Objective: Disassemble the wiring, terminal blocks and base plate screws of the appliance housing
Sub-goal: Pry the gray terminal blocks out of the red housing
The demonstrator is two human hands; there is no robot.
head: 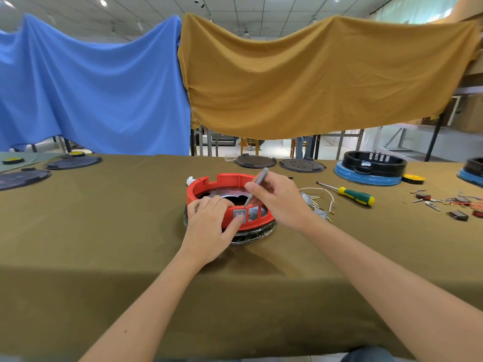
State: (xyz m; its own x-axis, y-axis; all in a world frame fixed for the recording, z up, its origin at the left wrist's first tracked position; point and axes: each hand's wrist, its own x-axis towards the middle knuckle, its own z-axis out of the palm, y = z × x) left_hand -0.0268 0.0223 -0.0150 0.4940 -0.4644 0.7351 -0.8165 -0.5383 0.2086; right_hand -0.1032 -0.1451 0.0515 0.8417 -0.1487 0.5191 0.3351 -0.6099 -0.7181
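A round red appliance housing (209,188) lies on the olive table cloth (104,231), its metal base plate (224,193) showing inside. My left hand (209,226) grips the housing's near rim, fingers over the edge and thumb by a grey rocker switch (239,214) set in the front wall. My right hand (277,202) holds a slim grey screwdriver (257,186) like a pen, its tip pointing down at the inner side of the wall just above that switch. Loose white wires with terminals (320,202) lie right of the housing.
A green-and-yellow screwdriver (352,195) lies to the right. Removed switches and wire bits (449,205) sit at far right. Black base plates (254,161) and black-and-blue housings (371,165) line the far edge; more plates (73,162) lie far left. Blue and mustard cloths hang behind.
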